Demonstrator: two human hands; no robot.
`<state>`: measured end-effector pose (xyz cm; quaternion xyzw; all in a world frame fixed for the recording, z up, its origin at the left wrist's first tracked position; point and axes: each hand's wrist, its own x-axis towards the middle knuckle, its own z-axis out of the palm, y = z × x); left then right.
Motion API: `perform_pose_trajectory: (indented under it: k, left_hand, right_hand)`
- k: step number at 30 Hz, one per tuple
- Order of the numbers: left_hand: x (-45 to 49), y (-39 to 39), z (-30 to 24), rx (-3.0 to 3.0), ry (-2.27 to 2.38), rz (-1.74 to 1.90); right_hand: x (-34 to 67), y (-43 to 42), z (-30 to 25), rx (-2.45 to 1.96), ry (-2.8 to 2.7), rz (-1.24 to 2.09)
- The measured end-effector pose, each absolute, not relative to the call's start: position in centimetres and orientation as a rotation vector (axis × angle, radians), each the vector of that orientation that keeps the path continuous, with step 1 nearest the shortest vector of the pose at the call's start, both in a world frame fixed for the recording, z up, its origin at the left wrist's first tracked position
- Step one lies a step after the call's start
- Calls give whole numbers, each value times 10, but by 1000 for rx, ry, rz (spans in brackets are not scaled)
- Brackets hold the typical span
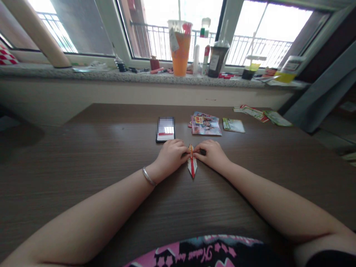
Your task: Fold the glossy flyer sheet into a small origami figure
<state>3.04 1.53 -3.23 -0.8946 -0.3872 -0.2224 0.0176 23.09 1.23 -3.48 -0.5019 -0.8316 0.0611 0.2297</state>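
Note:
A small folded paper piece (pixel 192 167), white with a red stripe and a pointed near end, lies on the dark wooden table between my hands. My left hand (pixel 172 154), with a silver bangle at the wrist, pinches its left edge near the far end. On the opposite side, the thumb and fingertips of my right hand (pixel 213 154) pinch the right edge. The far end shows orange and yellow print. Fingertips hide part of its middle. Just beyond my left hand lies a phone (pixel 166 129) with its screen lit.
Printed booklets (pixel 206 124) lie beyond my right hand, with a small green-and-white packet (pixel 233 125) beside them. Flat paper strips (pixel 254 113) rest at the table's far right. On the stone windowsill (pixel 139 77) stand an orange drink cup (pixel 180 52), a dark cup (pixel 218 59) and several bottles.

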Motion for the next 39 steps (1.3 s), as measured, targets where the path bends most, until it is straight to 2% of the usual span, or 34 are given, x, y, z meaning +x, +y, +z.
perform_pose_trajectory:
  k: [11, 25, 39]
  left_hand:
    - [22, 24, -41, -2984, -1131, -804]
    - [24, 18, -39, -2965, -1162, -494]
    - [22, 18, -40, -3021, -1273, -740]
  right_hand:
    - [236, 14, -44, -1325, -2336, 141]
    - [238, 16, -47, -1299, -2297, 215]
    - [241, 14, -46, -1120, -2324, 328]
